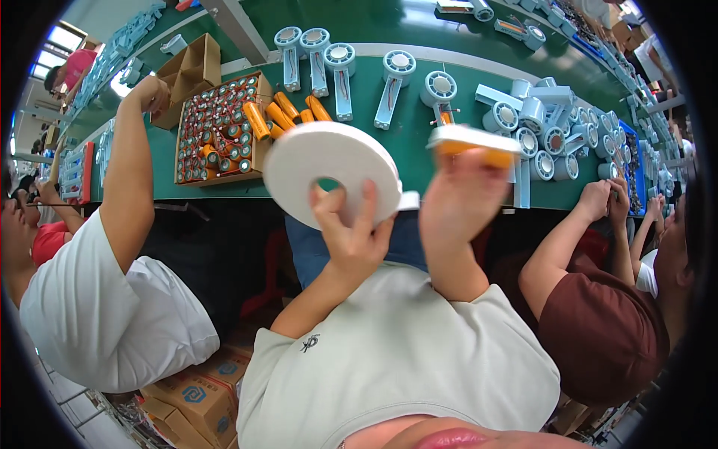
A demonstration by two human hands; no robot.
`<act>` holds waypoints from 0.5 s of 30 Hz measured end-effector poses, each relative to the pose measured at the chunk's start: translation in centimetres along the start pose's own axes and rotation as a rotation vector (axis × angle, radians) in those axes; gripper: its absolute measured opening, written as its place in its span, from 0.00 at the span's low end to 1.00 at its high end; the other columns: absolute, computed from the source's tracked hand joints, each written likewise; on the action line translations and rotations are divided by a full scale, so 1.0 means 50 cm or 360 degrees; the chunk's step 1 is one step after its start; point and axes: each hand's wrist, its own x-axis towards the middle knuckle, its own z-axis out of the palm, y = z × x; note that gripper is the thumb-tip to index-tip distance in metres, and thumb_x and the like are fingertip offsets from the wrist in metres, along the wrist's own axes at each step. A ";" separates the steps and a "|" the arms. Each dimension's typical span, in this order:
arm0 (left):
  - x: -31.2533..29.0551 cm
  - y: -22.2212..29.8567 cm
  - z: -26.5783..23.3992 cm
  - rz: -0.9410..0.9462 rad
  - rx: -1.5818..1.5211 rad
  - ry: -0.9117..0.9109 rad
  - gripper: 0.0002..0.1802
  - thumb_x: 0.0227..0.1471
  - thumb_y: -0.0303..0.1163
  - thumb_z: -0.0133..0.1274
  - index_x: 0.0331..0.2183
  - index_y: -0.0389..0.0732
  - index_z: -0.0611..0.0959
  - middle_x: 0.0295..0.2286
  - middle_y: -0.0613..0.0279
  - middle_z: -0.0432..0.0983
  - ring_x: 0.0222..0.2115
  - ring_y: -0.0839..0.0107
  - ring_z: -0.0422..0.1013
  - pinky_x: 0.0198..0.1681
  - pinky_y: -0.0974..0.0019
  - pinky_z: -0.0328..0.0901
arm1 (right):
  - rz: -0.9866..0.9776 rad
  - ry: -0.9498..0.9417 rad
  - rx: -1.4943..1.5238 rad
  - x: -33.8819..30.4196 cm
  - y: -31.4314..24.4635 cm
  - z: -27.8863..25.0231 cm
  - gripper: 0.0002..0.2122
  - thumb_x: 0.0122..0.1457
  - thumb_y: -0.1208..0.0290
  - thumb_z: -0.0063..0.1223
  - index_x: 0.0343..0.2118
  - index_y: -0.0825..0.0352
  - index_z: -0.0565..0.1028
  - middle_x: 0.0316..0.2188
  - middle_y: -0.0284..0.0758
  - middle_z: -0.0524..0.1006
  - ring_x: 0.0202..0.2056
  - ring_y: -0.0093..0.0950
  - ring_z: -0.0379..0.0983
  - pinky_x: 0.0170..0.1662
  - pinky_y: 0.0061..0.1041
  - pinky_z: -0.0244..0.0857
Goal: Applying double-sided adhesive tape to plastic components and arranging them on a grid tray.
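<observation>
My left hand (350,243) grips a large white roll of tape (299,161), with a finger at its core hole and others spread over its face. A short loose tape end (408,200) sticks out at the roll's right edge. Blurred by motion, my right hand (465,202) is closed on an orange cylindrical battery (495,157). Along the battery's top lies a white strip (467,135). Both hands are raised in front of the green table's near edge, the roll and battery apart.
A carton of batteries (224,123) stands left, with loose orange batteries (279,116) beside it. Light-blue round-headed housings (340,71) line the table; more are piled right (542,138). Co-workers' arms reach in from the left (131,179) and right (561,232).
</observation>
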 end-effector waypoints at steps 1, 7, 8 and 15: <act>-0.010 0.002 -0.003 -0.0020 -0.0029 -0.0075 0.37 0.42 0.28 0.68 0.57 0.37 0.78 0.46 0.48 0.60 0.50 0.45 0.61 0.65 0.39 0.48 | -0.0171 0.0044 0.0054 0.057 -0.037 0.008 0.16 0.63 0.76 0.60 0.52 0.65 0.69 0.47 0.40 0.76 0.47 0.32 0.77 0.53 0.26 0.73; 0.090 -0.063 -0.064 -0.0040 0.0197 -0.0564 0.37 0.40 0.29 0.67 0.55 0.37 0.78 0.50 0.39 0.64 0.48 0.49 0.65 0.67 0.42 0.46 | -0.0043 -0.0160 -0.0189 0.121 -0.050 -0.086 0.23 0.63 0.75 0.59 0.58 0.60 0.64 0.53 0.42 0.72 0.52 0.35 0.75 0.57 0.34 0.72; 0.113 -0.083 -0.071 0.0048 0.0368 -0.0684 0.37 0.40 0.28 0.65 0.56 0.37 0.77 0.54 0.37 0.63 0.52 0.47 0.64 0.68 0.42 0.46 | -0.0018 -0.0160 -0.0243 0.117 -0.044 -0.102 0.23 0.63 0.76 0.59 0.59 0.60 0.63 0.53 0.43 0.72 0.51 0.36 0.75 0.57 0.35 0.72; 0.207 -0.089 -0.042 0.0431 0.0641 -0.1226 0.36 0.41 0.21 0.58 0.57 0.37 0.74 0.63 0.44 0.60 0.65 0.45 0.55 0.68 0.40 0.47 | 0.0102 -0.0101 -0.0589 0.106 -0.058 -0.163 0.25 0.61 0.79 0.59 0.59 0.59 0.63 0.53 0.43 0.71 0.51 0.37 0.74 0.57 0.41 0.71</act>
